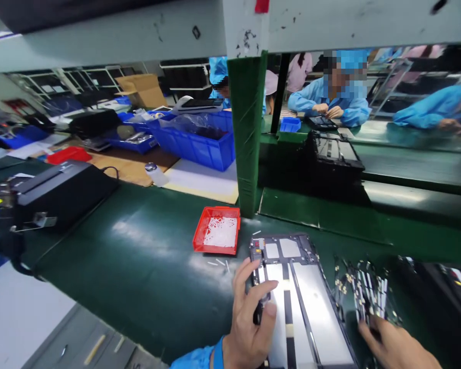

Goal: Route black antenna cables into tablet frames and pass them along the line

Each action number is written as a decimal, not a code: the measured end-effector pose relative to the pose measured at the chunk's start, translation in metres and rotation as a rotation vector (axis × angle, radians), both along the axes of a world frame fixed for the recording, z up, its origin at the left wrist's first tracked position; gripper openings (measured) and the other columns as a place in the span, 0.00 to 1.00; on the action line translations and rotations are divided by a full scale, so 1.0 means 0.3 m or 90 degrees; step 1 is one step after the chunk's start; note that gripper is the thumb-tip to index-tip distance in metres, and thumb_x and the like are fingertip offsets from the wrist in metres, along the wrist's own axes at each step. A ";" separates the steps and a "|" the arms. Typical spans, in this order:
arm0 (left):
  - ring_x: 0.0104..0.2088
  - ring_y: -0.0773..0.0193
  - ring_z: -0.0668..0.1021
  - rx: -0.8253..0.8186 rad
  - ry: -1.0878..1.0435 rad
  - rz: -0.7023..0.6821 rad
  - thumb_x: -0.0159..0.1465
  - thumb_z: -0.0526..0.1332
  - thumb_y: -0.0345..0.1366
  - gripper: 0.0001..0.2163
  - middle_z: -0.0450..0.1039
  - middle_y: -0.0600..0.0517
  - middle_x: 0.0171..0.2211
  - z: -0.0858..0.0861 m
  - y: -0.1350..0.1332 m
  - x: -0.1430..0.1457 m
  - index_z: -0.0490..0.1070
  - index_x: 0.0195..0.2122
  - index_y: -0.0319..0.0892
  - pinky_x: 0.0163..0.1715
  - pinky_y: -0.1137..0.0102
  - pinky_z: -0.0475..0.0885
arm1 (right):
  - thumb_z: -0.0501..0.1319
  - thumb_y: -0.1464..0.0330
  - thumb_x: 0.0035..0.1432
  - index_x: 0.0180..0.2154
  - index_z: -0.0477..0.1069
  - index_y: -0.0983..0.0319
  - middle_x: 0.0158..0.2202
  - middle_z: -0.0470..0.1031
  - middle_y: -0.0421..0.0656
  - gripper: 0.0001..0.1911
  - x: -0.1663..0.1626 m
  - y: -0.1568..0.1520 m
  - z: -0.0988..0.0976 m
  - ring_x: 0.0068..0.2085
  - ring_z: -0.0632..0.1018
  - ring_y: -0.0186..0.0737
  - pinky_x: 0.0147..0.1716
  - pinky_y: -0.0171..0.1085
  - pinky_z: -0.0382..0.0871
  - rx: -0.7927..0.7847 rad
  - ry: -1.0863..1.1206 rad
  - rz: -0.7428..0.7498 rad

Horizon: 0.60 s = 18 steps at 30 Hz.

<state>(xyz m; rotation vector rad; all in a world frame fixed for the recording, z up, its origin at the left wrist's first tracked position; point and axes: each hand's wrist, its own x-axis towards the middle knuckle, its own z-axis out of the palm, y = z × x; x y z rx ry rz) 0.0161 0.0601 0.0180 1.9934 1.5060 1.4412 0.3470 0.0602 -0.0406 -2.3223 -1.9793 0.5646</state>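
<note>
My left hand [251,312] rests at the left edge of an opened tablet [320,302], fingers apart, thumb and index over its surface. The tablet lies on the table with its silvery battery panels, dark strips and tan tape pieces exposed. To the right of it is a loose pile of thin black cables [363,287] with white strips and small gold-coloured ends. My right hand [399,343] is at the near end of this pile, thumb and fingers drawn together. What lies between those fingertips is hard to make out.
A red tray [217,230] of small white strips stands beyond the tablet, with a few loose strips [218,263] nearby. A green post [246,138] rises behind. More devices lie at the right edge [438,287]. Blue bins [200,141] and co-workers in blue [330,97] are farther back.
</note>
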 end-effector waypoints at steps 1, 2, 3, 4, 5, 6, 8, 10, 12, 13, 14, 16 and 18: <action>0.64 0.49 0.61 -0.007 0.004 0.000 0.65 0.55 0.31 0.11 0.57 0.44 0.62 -0.003 -0.018 0.002 0.70 0.48 0.45 0.59 0.52 0.65 | 0.54 0.56 0.55 0.24 0.72 0.56 0.21 0.77 0.49 0.16 -0.011 0.006 0.010 0.27 0.81 0.56 0.24 0.44 0.67 -0.019 0.006 0.000; 0.64 0.49 0.61 -0.015 0.007 -0.002 0.65 0.55 0.29 0.12 0.57 0.45 0.63 -0.007 -0.036 0.003 0.70 0.48 0.45 0.59 0.53 0.65 | 0.54 0.56 0.54 0.24 0.71 0.56 0.22 0.77 0.49 0.15 -0.020 0.015 0.024 0.28 0.81 0.57 0.24 0.44 0.66 -0.027 0.014 -0.001; 0.64 0.49 0.61 -0.025 0.007 -0.005 0.64 0.56 0.28 0.12 0.56 0.45 0.63 -0.012 -0.052 0.003 0.71 0.47 0.45 0.59 0.52 0.65 | 0.54 0.57 0.54 0.24 0.71 0.57 0.23 0.77 0.49 0.15 -0.027 0.023 0.038 0.29 0.80 0.57 0.25 0.43 0.66 -0.023 0.024 -0.003; 0.64 0.49 0.62 -0.036 0.005 -0.009 0.64 0.56 0.28 0.12 0.56 0.45 0.63 -0.018 -0.066 0.002 0.71 0.47 0.45 0.59 0.52 0.65 | 0.54 0.58 0.54 0.24 0.71 0.57 0.23 0.77 0.48 0.14 -0.031 0.030 0.052 0.29 0.80 0.56 0.25 0.42 0.65 -0.017 0.043 -0.004; 0.63 0.50 0.63 -0.049 0.002 -0.015 0.64 0.56 0.27 0.12 0.56 0.45 0.63 -0.023 -0.079 0.002 0.71 0.47 0.46 0.59 0.52 0.66 | 0.54 0.58 0.55 0.25 0.72 0.57 0.24 0.77 0.47 0.14 -0.031 0.032 0.064 0.30 0.80 0.54 0.26 0.41 0.65 -0.012 0.067 -0.004; 0.62 0.50 0.65 -0.064 0.000 -0.024 0.64 0.56 0.28 0.12 0.57 0.45 0.62 -0.026 -0.090 0.001 0.71 0.47 0.46 0.58 0.53 0.67 | 0.54 0.58 0.56 0.25 0.73 0.57 0.25 0.78 0.46 0.15 -0.029 0.032 0.074 0.31 0.80 0.51 0.28 0.40 0.65 -0.007 0.095 -0.005; 0.60 0.52 0.68 -0.096 -0.001 -0.046 0.65 0.56 0.28 0.11 0.59 0.45 0.61 -0.028 -0.110 0.001 0.72 0.46 0.46 0.56 0.55 0.69 | 0.53 0.57 0.58 0.28 0.74 0.58 0.28 0.78 0.45 0.16 -0.022 0.021 0.092 0.32 0.79 0.47 0.30 0.38 0.66 0.011 0.158 -0.010; 0.59 0.54 0.70 -0.131 -0.003 -0.067 0.65 0.57 0.29 0.10 0.61 0.46 0.60 -0.023 -0.127 0.002 0.72 0.45 0.46 0.55 0.58 0.71 | 0.54 0.54 0.60 0.28 0.74 0.59 0.26 0.77 0.44 0.19 -0.015 0.006 0.115 0.29 0.77 0.44 0.30 0.37 0.65 0.030 0.218 -0.027; 0.59 0.55 0.70 -0.161 -0.012 -0.088 0.65 0.57 0.29 0.10 0.62 0.47 0.60 -0.011 -0.139 0.005 0.72 0.45 0.47 0.55 0.61 0.71 | 0.55 0.51 0.60 0.26 0.74 0.60 0.21 0.73 0.41 0.22 -0.010 -0.008 0.145 0.25 0.73 0.40 0.27 0.36 0.63 0.050 0.272 -0.052; 0.59 0.56 0.69 -0.171 -0.019 -0.101 0.66 0.57 0.30 0.10 0.62 0.47 0.59 -0.004 -0.142 0.007 0.73 0.45 0.47 0.55 0.62 0.71 | 0.56 0.51 0.60 0.25 0.73 0.60 0.19 0.70 0.40 0.22 -0.011 -0.015 0.163 0.24 0.72 0.38 0.26 0.35 0.62 0.061 0.298 -0.067; 0.59 0.56 0.70 -0.177 -0.025 -0.117 0.66 0.57 0.30 0.10 0.63 0.48 0.59 0.004 -0.144 0.009 0.73 0.45 0.47 0.56 0.62 0.70 | 0.57 0.51 0.59 0.24 0.73 0.61 0.18 0.68 0.39 0.22 -0.013 -0.022 0.182 0.23 0.70 0.37 0.26 0.35 0.62 0.075 0.323 -0.083; 0.57 0.58 0.72 -0.191 -0.038 -0.166 0.66 0.58 0.29 0.10 0.67 0.48 0.56 0.021 -0.142 0.017 0.72 0.46 0.47 0.56 0.65 0.70 | 0.59 0.51 0.59 0.24 0.72 0.62 0.18 0.67 0.38 0.22 -0.034 -0.039 0.223 0.23 0.69 0.35 0.25 0.33 0.61 0.123 0.367 -0.127; 0.53 0.61 0.75 -0.220 -0.049 -0.236 0.66 0.58 0.29 0.12 0.73 0.50 0.52 0.041 -0.139 0.031 0.71 0.48 0.48 0.54 0.68 0.72 | 0.57 0.52 0.62 0.27 0.73 0.62 0.18 0.65 0.37 0.22 -0.084 -0.065 0.264 0.22 0.67 0.33 0.23 0.32 0.60 0.185 0.402 -0.177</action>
